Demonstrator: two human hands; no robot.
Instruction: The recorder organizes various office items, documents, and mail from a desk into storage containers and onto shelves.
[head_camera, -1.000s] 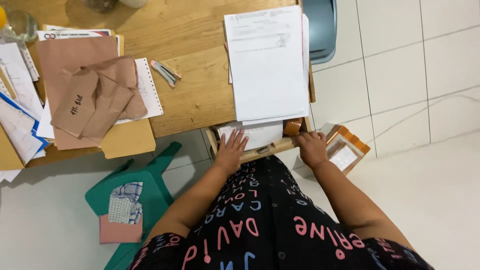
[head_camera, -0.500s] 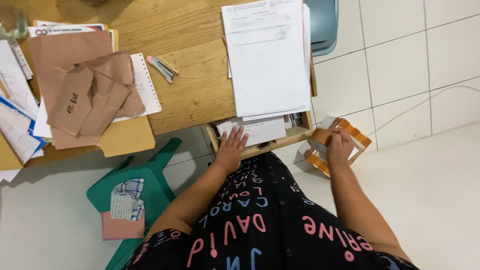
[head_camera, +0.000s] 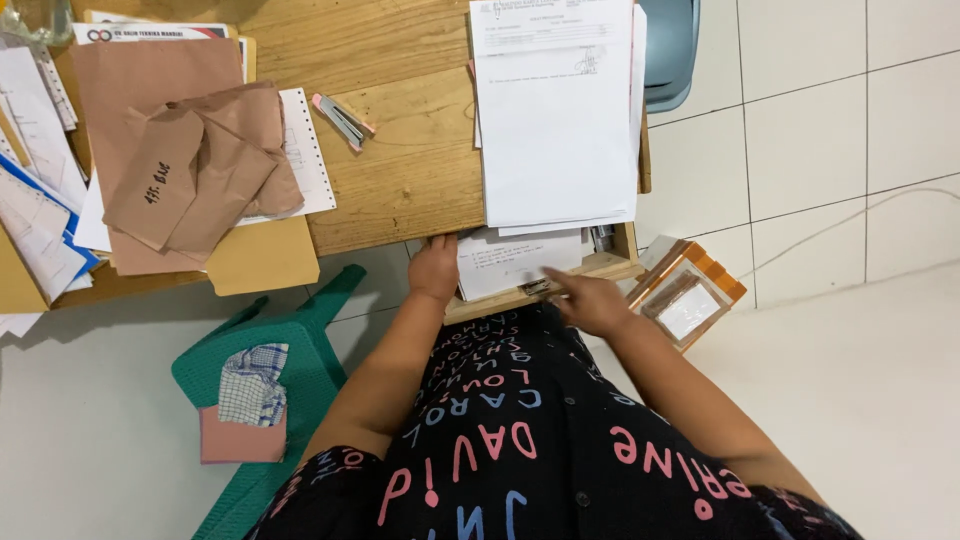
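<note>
While I'm looking down from the head cam, my left hand (head_camera: 434, 268) is gripping the left front corner of the drawer (head_camera: 600, 264), fingers curled over its edge. My right hand (head_camera: 590, 300) is resting on the drawer's front rim, index finger stretched toward the papers (head_camera: 515, 258) lying inside; it's holding nothing, fingers loosely apart. The drawer is sitting open under the desk (head_camera: 400, 170), directly below a white sheet stack (head_camera: 555, 120) overhanging the desk edge. An orange-edged box (head_camera: 690, 290) is sitting on the floor just right of the drawer. Brown envelopes (head_camera: 190, 160) are piled on the desk's left side, a stapler (head_camera: 345, 118) lying between them and the stack. A green stool (head_camera: 270, 380) with a checked cloth (head_camera: 250, 385) is standing left of my lap.
</note>
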